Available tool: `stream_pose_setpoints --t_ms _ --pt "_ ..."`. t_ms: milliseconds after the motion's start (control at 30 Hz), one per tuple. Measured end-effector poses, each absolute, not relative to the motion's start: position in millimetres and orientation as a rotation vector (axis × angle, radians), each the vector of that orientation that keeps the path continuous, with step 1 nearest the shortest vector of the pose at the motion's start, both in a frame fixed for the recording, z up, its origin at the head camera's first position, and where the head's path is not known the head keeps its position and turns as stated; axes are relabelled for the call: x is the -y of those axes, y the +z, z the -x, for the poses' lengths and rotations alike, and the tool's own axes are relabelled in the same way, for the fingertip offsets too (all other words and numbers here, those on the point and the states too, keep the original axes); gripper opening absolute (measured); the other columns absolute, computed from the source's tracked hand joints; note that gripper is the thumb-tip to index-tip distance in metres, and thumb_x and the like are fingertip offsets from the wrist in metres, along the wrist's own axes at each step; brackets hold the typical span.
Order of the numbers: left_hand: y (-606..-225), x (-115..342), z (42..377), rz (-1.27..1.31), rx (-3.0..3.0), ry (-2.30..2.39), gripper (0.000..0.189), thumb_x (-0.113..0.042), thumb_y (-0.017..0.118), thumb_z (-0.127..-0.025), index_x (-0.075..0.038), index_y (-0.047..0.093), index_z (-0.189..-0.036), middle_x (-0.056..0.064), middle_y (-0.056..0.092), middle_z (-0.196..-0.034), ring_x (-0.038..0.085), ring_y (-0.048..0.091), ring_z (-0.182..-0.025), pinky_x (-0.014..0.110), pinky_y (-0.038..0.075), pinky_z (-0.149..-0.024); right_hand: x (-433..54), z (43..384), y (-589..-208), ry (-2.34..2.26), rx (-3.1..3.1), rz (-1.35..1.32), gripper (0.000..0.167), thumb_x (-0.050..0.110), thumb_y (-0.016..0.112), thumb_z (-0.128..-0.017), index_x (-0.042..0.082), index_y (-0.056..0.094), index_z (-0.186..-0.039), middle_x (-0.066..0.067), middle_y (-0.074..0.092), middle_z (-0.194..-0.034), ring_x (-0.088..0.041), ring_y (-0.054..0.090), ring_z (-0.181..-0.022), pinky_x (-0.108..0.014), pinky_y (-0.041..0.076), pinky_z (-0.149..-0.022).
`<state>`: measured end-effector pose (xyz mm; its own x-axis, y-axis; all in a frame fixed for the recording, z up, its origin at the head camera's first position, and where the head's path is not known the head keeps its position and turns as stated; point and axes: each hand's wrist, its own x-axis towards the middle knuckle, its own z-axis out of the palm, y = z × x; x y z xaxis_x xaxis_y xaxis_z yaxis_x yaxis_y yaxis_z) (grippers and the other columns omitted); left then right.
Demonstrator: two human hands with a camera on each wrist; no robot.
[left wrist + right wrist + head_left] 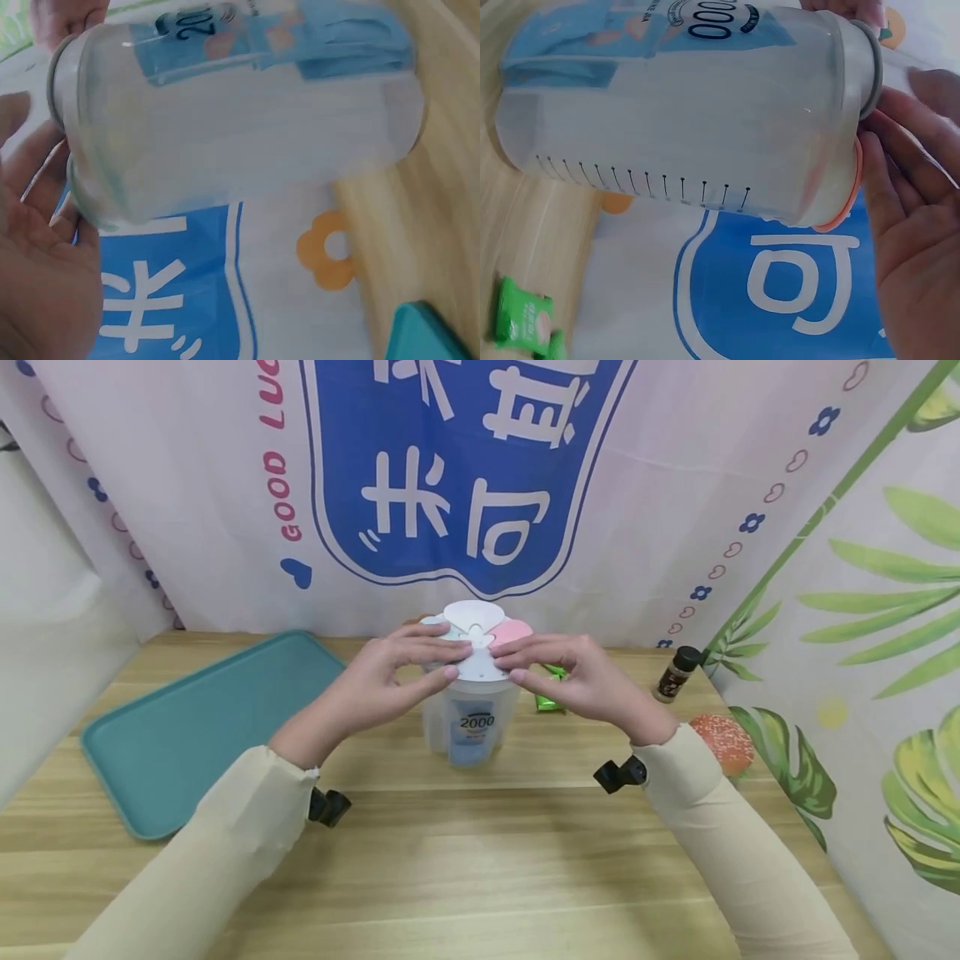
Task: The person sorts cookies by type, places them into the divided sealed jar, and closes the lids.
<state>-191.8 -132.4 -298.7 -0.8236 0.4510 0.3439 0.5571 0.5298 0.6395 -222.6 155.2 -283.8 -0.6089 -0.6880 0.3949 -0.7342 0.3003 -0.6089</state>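
A clear plastic storage container (471, 735) with a "2000" label stands upright on the wooden table. Its lid (476, 617) is made of petal-like flaps in white, pink and pale blue. From the left, my left hand (386, 670) lays its fairly straight fingers on top of the lid. My right hand (570, 675) rests on it from the other side, fingers extended, with both sets of fingertips close together near the middle. Measuring marks run down the container's wall (660, 127) in the right wrist view. In the left wrist view, the fingers (45, 176) lie along the lid's edge.
A teal tray (217, 718) lies to the left. Behind the right hand is a green packet (550, 702). Farther right stand a black-capped seasoning bottle (677, 673) and a round reddish-orange item (723, 743), partly behind the sleeve. A printed curtain (225, 577) hangs along the table's back.
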Motion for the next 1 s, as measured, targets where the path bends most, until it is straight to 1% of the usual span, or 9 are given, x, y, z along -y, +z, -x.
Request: stream_pose_setpoints --t_ms 167,267,367,433,533,600,700,867,1000 --pt "-317.1 126.3 181.8 0.727 2.362 -1.263 0.041 -0.024 0.059 -0.107 -0.016 0.061 -0.148 0.001 0.057 -0.157 0.022 0.041 -0.157 0.047 0.026 -0.134 -157.8 225.2 -289.5 1.445 2.308 -1.186 0.022 0.002 0.061 -0.103 -0.002 0.076 -0.119 -0.015 0.076 -0.128 -0.015 0.074 -0.118 -0.028 0.06 -0.103" --pt "-331.5 122.4 173.3 0.598 2.214 -1.351 0.043 -0.02 0.049 -0.11 -0.012 0.054 -0.153 0.004 0.051 -0.161 0.024 0.042 -0.156 0.042 0.031 -0.133 -159.6 230.8 -298.2 1.576 2.136 -0.983 0.026 0.006 0.054 -0.106 -0.008 0.075 -0.111 -0.005 0.081 -0.115 -0.009 0.076 -0.102 -0.027 0.063 -0.093" --pt "-342.6 118.6 163.4 0.454 2.188 -1.5 0.048 -0.026 0.035 -0.115 -0.01 0.043 -0.159 0.003 0.041 -0.168 0.023 0.036 -0.159 0.041 0.029 -0.133 -160.9 239.4 -308.7 1.674 2.033 -0.778 0.035 0.013 0.048 -0.11 -0.012 0.073 -0.108 0.003 0.08 -0.105 -0.01 0.074 -0.097 -0.03 0.064 -0.09" --pt "-350.7 116.4 157.6 0.338 2.226 -1.622 0.054 -0.035 0.027 -0.116 -0.01 0.033 -0.164 0.001 0.034 -0.171 0.021 0.031 -0.161 0.041 0.023 -0.135 -162.0 246.7 -317.3 1.779 2.038 -0.667 0.043 0.022 0.044 -0.113 -0.012 0.07 -0.114 -0.001 0.078 -0.111 -0.015 0.073 -0.104 -0.035 0.063 -0.096" --pt "-363.5 111.8 148.9 0.175 2.301 -1.774 0.064 -0.047 0.017 -0.115 -0.01 0.019 -0.167 0.002 0.024 -0.175 0.021 0.022 -0.164 0.042 0.015 -0.137 -163.0 257.0 -332.3 1.969 2.153 -0.577 0.058 0.039 0.034 -0.115 -0.008 0.061 -0.134 -0.015 0.069 -0.135 -0.026 0.066 -0.126 -0.044 0.055 -0.112" --pt "-373.0 107.6 142.9 0.099 2.365 -1.816 0.068 -0.051 0.015 -0.114 -0.009 0.015 -0.168 0.004 0.02 -0.176 0.023 0.018 -0.165 0.043 0.013 -0.137 -162.9 261.9 -343.8 2.105 2.273 -0.563 0.069 0.049 0.025 -0.114 -0.005 0.05 -0.148 -0.021 0.054 -0.155 -0.033 0.053 -0.143 -0.052 0.044 -0.123" --pt "-385.5 98.5 131.7 0.046 2.429 -1.849 0.069 -0.049 0.016 -0.115 -0.004 0.015 -0.167 0.01 0.017 -0.176 0.029 0.016 -0.165 0.047 0.013 -0.137 -161.2 264.6 -363.7 2.246 2.464 -0.613 0.08 0.058 0.011 -0.111 -0.001 0.028 -0.163 -0.023 0.03 -0.17 -0.039 0.031 -0.159 -0.058 0.027 -0.132" --pt "-393.6 85.0 117.5 0.048 2.402 -1.935 0.068 -0.043 0.022 -0.116 0.005 0.02 -0.164 0.022 0.017 -0.174 0.039 0.016 -0.163 0.055 0.013 -0.135 -152.6 265.3 -387.9 2.505 2.517 -0.676 0.089 0.072 0.01 -0.105 0.014 -0.004 -0.17 -0.024 0.007 -0.176 -0.044 0.012 -0.164 -0.061 0.015 -0.134" --pt "-392.3 79.6 115.4 0.099 2.399 -1.905 0.068 -0.042 0.023 -0.116 0.007 0.018 -0.163 0.024 0.015 -0.174 0.042 0.014 -0.163 0.056 0.011 -0.135 -145.6 266.9 -391.6 2.582 2.505 -0.688 0.1 0.083 0.014 -0.099 0.015 -0.003 -0.17 -0.021 0.004 -0.177 -0.042 0.009 -0.165 -0.059 0.011 -0.136"
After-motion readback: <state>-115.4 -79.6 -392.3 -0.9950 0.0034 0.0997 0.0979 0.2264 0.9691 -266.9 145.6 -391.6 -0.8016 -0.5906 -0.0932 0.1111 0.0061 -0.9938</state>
